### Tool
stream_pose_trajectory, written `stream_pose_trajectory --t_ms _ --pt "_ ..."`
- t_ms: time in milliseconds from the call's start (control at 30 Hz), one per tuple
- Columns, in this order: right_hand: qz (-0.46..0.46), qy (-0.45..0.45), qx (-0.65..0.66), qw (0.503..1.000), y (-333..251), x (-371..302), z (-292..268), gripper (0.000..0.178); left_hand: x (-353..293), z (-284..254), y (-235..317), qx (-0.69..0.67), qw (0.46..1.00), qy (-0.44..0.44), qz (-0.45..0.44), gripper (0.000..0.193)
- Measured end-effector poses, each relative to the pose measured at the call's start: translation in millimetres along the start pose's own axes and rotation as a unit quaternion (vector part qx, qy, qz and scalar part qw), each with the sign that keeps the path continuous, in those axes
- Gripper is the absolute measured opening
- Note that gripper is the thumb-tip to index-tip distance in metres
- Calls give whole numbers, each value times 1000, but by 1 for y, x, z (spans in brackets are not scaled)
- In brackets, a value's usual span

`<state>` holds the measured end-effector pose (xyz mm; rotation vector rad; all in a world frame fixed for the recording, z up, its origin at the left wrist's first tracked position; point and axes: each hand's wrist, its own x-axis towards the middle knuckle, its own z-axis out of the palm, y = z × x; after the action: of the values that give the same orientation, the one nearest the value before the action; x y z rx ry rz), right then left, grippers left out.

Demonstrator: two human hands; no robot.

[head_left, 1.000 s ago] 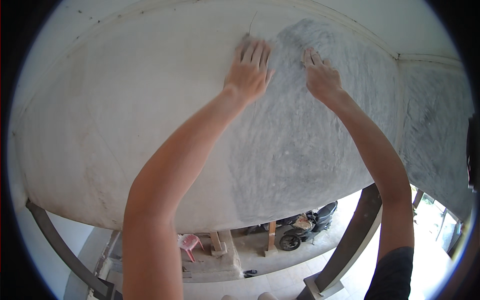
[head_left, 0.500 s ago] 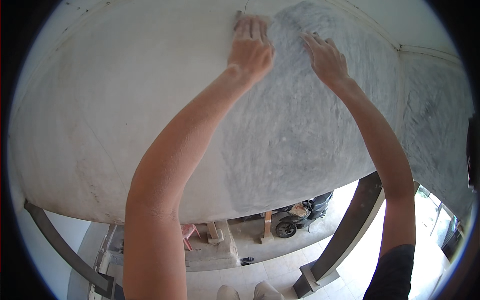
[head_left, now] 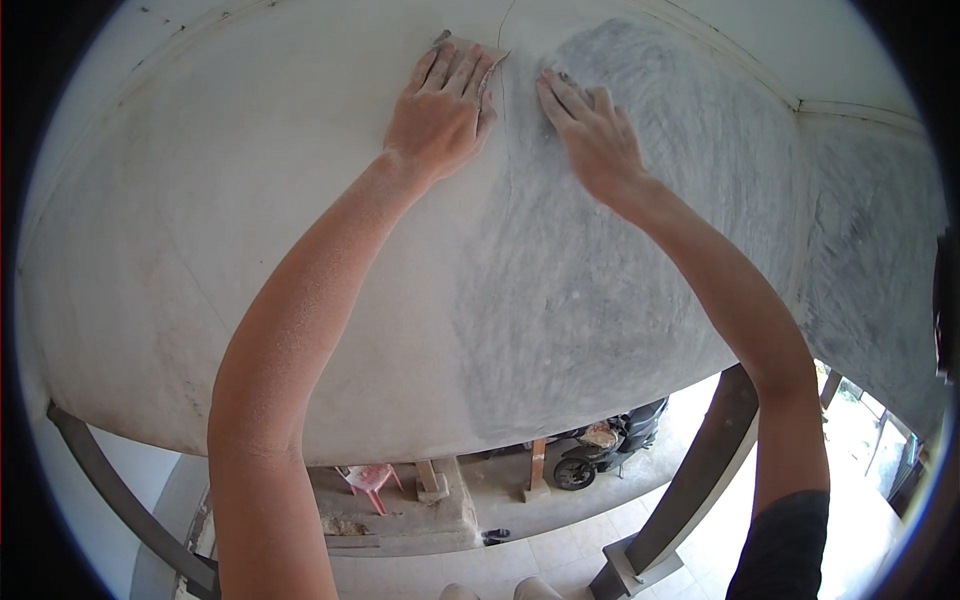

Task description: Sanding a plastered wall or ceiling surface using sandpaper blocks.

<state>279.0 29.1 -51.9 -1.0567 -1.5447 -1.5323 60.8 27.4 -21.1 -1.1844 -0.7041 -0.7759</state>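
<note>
My left hand (head_left: 437,112) presses a thin, pale sheet of sandpaper (head_left: 490,60) flat against the wall (head_left: 330,180). The paper's edges stick out past the fingertips and beside the thumb. White dust coats the fingers. To its right, my right hand (head_left: 597,140) rests on the wall with fingers stretched out and dusty. A small dark patch shows by its fingertips, and I cannot make out what it is. A thin crack runs down the wall between the hands. The wall is pale and smooth on the left, streaky grey on the right.
Beneath the wall's lower edge are a red plastic chair (head_left: 371,482), wooden posts (head_left: 537,465) and a parked motorbike (head_left: 605,445). Dark beams (head_left: 690,465) stand at lower right and lower left. The ceiling meets the wall along the top right.
Both hands have moved left and slightly down across the wall. The sandpaper under my left hand went with it and now shows more clearly. The view has shifted a little.
</note>
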Motion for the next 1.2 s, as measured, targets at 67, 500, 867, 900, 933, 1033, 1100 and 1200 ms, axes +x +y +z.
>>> stream_pose_trajectory --t_ms 67,500,867,900,933,1033,1100,1200 --pt "-21 43 -107 993 25 7 -2 62 3 -1 12 -8 1000 6 -5 47" --pt "58 -22 -101 993 1 4 2 71 -12 0 12 -46 998 27 -34 47" --pt "-17 13 -107 994 8 9 1 73 -18 -1 13 -70 997 32 -26 46" --pt "89 -11 -54 994 23 19 -5 71 -16 -2 15 -68 997 36 -31 46" --pt "193 -32 4 981 28 27 -7 69 -16 -2 15 -60 997 38 -36 46" --pt "117 -23 -70 990 -7 16 -1 71 -22 -2 12 -61 997 30 -33 46" --pt "21 22 1 1000 -14 4 5 68 -24 1 10 -43 998 36 -35 47" --pt "138 11 -64 988 29 22 2 69 -18 0 19 -44 998 40 -36 48"
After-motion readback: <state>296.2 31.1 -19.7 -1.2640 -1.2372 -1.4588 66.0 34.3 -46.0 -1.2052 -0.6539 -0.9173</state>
